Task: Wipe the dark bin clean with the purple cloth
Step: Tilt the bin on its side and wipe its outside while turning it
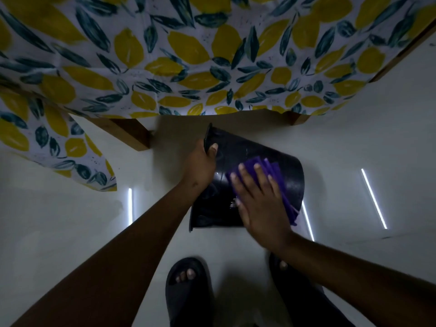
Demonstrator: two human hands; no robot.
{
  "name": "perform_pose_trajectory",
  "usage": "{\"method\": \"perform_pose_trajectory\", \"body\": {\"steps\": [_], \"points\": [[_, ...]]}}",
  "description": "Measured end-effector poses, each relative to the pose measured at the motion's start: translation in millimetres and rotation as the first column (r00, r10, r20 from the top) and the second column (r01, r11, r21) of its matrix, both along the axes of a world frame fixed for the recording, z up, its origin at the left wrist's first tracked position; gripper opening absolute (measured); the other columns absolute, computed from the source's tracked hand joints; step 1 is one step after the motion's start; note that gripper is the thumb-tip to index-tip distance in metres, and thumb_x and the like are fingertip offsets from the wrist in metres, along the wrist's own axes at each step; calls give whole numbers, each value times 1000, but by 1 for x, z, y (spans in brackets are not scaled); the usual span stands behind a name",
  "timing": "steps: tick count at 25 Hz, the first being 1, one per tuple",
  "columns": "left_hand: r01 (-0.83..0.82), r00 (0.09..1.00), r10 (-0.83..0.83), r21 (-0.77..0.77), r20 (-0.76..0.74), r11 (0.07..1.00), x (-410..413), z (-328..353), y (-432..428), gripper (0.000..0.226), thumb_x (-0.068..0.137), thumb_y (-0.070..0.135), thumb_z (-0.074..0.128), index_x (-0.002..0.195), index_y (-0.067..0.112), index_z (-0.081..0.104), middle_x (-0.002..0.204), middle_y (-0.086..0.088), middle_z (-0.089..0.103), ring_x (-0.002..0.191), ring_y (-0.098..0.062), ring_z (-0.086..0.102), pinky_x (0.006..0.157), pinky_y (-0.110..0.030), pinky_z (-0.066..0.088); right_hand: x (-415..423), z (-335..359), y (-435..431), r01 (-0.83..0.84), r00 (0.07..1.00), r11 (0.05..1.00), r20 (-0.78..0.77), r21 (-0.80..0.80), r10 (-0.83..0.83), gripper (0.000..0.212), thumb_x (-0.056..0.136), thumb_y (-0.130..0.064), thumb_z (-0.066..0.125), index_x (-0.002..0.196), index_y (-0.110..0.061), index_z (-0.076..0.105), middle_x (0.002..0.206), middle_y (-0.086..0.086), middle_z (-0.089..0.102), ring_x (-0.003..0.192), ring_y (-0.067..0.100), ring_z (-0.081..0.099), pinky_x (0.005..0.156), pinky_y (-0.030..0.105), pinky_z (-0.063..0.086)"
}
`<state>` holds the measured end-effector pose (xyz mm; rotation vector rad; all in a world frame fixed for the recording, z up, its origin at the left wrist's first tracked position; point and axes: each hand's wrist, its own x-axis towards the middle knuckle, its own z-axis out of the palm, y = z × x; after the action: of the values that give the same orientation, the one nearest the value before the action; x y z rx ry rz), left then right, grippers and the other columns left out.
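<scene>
The dark bin (245,152) lies tipped on its side above the pale floor, its rim to the left and its base to the right. My left hand (201,162) grips the rim, thumb over the outer wall. A folded purple cloth (271,166) rests on the bin's side wall. My right hand (257,199) lies flat on the cloth with fingers spread, pressing it against the bin. Part of the cloth sticks out past my fingertips and along the right edge of my hand.
A table with a lemon-and-leaf print cloth (188,55) overhangs just beyond the bin, with wooden legs (132,135) at the left and another (297,119) at the right. My feet in dark sandals (188,286) stand below. The glossy floor (70,220) reflects light strips.
</scene>
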<state>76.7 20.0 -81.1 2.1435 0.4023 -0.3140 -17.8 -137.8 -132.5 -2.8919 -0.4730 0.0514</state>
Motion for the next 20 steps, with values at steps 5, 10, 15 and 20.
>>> {"method": "perform_pose_trajectory", "body": {"steps": [5, 10, 15, 20], "points": [[1, 1000, 0, 9, -12, 1000, 3, -1, -5, 36, 101, 28, 43, 126, 3, 51, 122, -15, 62, 112, -29, 58, 81, -26, 40, 32, -4, -8, -106, 994, 994, 17, -17, 107, 57, 99, -33, 28, 153, -23, 14, 160, 4, 23, 148, 27, 20, 118, 48, 21], [-47, 999, 46, -28, -15, 999, -1, -4, -6, 35, 101, 28, 44, 123, 1, 52, 117, -16, 63, 109, -29, 60, 80, -24, 38, 23, -7, -30, 155, 988, 985, 11, 71, -157, 55, 99, -34, 28, 152, -19, 26, 159, 4, 30, 147, 28, 23, 114, 50, 29], [-53, 998, 53, -2, -20, 999, -3, -9, -5, 39, 100, 30, 43, 128, 3, 50, 127, -16, 60, 118, -31, 56, 92, -30, 43, 17, -3, -2, -236, 969, 971, 68, -38, 238, 59, 97, -30, 37, 153, -23, 18, 160, 1, 25, 148, 27, 21, 114, 46, 21], [-77, 997, 77, 18, -28, 997, 3, -10, -4, 41, 100, 30, 44, 130, 2, 49, 127, -18, 60, 117, -32, 56, 93, -33, 43, 52, -6, -32, 199, 980, 977, -35, 70, -197, 54, 101, -42, 25, 151, -24, 26, 158, 0, 32, 146, 24, 27, 113, 52, 29]]}}
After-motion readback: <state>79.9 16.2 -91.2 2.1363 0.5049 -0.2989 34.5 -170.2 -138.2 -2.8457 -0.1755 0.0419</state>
